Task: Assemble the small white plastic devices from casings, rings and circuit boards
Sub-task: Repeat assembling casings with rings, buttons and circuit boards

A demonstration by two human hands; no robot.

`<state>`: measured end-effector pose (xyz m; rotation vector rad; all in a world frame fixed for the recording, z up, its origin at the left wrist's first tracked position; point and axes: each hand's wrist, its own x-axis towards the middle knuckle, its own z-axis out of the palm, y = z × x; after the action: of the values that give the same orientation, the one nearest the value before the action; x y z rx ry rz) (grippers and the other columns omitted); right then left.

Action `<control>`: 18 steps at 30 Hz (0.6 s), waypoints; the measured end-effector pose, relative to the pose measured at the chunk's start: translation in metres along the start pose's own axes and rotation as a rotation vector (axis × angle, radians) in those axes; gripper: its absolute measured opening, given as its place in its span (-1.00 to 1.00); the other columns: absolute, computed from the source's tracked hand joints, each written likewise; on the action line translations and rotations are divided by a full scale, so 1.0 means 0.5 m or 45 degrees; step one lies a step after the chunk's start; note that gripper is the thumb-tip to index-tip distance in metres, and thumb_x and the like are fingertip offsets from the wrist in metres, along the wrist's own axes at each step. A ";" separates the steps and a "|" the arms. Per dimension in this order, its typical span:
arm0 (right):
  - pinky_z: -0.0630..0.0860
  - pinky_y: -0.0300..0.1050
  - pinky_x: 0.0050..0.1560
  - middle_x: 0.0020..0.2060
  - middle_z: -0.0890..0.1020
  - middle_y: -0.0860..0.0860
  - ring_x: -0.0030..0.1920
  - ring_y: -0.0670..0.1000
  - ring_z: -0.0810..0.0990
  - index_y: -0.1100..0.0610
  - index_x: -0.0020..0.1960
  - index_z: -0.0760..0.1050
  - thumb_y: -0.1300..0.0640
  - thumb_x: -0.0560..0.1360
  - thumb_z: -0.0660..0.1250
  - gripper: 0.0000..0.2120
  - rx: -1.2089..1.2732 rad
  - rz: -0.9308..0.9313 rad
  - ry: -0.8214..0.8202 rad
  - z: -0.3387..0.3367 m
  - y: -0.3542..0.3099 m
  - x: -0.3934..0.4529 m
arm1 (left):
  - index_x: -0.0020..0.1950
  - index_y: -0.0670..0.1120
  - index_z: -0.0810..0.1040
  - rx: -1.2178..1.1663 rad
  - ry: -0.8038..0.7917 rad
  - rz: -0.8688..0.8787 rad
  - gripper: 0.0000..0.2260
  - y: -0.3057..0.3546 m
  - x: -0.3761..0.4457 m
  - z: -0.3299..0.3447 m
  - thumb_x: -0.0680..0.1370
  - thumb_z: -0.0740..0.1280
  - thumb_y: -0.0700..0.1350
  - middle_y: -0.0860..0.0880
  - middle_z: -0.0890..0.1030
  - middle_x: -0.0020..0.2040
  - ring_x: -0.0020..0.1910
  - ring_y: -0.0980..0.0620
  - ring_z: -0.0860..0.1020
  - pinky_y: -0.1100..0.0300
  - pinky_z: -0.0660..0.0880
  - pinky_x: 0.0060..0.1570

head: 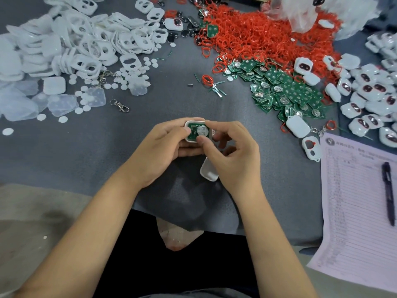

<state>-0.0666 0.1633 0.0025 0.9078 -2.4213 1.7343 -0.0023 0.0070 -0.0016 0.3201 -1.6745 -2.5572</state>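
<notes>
casing [189, 123] with green circuit board [194, 132] sits in left hand [156, 151] grip; right hand [232, 151] thumb presses it.

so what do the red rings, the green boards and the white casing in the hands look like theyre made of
Red rings: probably rubber or silicone; thin, matte loops lying bent and tangled.
Green boards: rigid circuit-board laminate, glossy green, with shiny metal contacts.
White casing: likely moulded plastic; smooth, opaque, with rounded corners.
</notes>
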 end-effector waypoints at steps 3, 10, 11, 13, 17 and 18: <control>0.38 -0.37 -0.14 -0.16 0.57 -0.06 -0.17 -0.10 0.55 0.06 0.12 0.69 0.19 0.49 0.56 -0.78 0.010 0.007 -0.009 0.000 0.001 0.000 | 0.32 -0.15 0.59 0.065 0.002 0.016 -0.65 -0.002 -0.001 -0.001 0.63 0.13 -0.21 -0.14 0.72 0.18 0.18 -0.04 0.69 0.14 0.63 0.10; 0.44 -0.26 -0.21 -0.18 0.58 0.01 -0.29 -0.07 0.50 0.08 0.22 0.61 0.14 0.56 0.49 -0.75 0.095 0.054 0.012 0.004 0.006 -0.001 | 0.34 -0.19 0.57 0.152 0.052 0.049 -0.67 -0.005 -0.003 0.002 0.72 0.09 -0.34 -0.13 0.72 0.17 0.19 -0.04 0.69 0.16 0.62 0.12; 0.46 -0.23 -0.20 -0.17 0.58 0.01 -0.28 -0.04 0.52 0.10 0.23 0.61 0.14 0.58 0.46 -0.77 0.098 0.059 0.022 0.005 0.007 -0.002 | 0.34 -0.18 0.58 0.140 0.054 0.046 -0.67 -0.005 -0.002 0.002 0.72 0.09 -0.34 -0.14 0.72 0.17 0.20 -0.05 0.68 0.16 0.62 0.12; 0.48 -0.18 -0.19 -0.16 0.58 0.00 -0.25 -0.01 0.55 0.11 0.22 0.61 0.17 0.60 0.42 -0.80 0.111 0.079 0.031 0.005 0.008 -0.001 | 0.33 -0.16 0.59 0.133 0.053 0.047 -0.67 -0.004 -0.001 0.001 0.72 0.10 -0.33 -0.16 0.71 0.19 0.22 -0.08 0.68 0.14 0.63 0.13; 0.46 -0.21 -0.21 -0.18 0.57 0.00 -0.26 -0.02 0.53 0.10 0.21 0.61 0.16 0.60 0.38 -0.80 0.113 0.110 0.037 0.003 0.009 0.000 | 0.34 -0.12 0.59 0.176 0.029 0.078 -0.73 -0.006 -0.005 0.000 0.71 0.20 -0.27 -0.11 0.72 0.17 0.20 -0.05 0.68 0.16 0.63 0.11; 0.46 -0.21 -0.21 -0.18 0.57 -0.01 -0.26 -0.03 0.53 0.09 0.21 0.62 0.16 0.60 0.38 -0.81 0.110 0.113 0.035 0.003 0.009 0.000 | 0.34 -0.12 0.59 0.189 0.027 0.089 -0.75 -0.006 -0.007 -0.001 0.71 0.23 -0.27 -0.09 0.72 0.16 0.19 -0.04 0.69 0.17 0.63 0.11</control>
<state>-0.0681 0.1628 -0.0019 0.7899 -2.4214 1.8817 0.0012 0.0083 -0.0043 0.2904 -1.8384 -2.3777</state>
